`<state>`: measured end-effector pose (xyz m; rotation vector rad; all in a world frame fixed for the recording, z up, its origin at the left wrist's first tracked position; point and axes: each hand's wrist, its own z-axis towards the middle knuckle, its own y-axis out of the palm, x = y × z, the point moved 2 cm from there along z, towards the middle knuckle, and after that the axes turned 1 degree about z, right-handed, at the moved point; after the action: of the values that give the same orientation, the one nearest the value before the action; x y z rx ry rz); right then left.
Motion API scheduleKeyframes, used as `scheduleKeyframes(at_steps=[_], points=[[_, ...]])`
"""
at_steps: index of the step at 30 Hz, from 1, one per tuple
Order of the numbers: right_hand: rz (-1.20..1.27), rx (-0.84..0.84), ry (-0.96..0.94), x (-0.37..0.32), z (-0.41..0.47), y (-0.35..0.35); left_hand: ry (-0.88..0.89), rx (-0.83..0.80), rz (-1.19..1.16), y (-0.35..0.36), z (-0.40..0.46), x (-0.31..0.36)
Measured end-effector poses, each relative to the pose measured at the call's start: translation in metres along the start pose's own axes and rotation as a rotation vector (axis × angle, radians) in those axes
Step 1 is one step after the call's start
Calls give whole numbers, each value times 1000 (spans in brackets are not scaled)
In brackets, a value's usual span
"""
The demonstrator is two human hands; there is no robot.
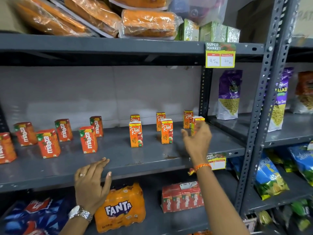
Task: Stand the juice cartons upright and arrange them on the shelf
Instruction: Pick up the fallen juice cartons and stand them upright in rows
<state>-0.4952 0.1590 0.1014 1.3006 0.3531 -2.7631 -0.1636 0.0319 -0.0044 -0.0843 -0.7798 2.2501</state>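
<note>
Behind right hand (197, 141), half-hidden carton (197, 123)

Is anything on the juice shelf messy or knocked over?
Nothing is knocked over: the Maaza cartons and Real cartons all stand upright. They are just scattered unevenly, not in neat rows. The shelf has a few small brown stains near its front edge. The right hand is at one carton.
</note>
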Motion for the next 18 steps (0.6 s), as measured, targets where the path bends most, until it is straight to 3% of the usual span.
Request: scheduleKeyframes(at_steps=[3, 6, 18], points=[[-43, -275, 116, -9, -13, 38, 2, -16, -6, -1, -1, 0], [-187, -432, 185, -10, -16, 61, -2, -23, -10, -1, -1, -3], [-264, -482, 143, -8, -13, 73, -5, -32, -20, -2, -1, -3]])
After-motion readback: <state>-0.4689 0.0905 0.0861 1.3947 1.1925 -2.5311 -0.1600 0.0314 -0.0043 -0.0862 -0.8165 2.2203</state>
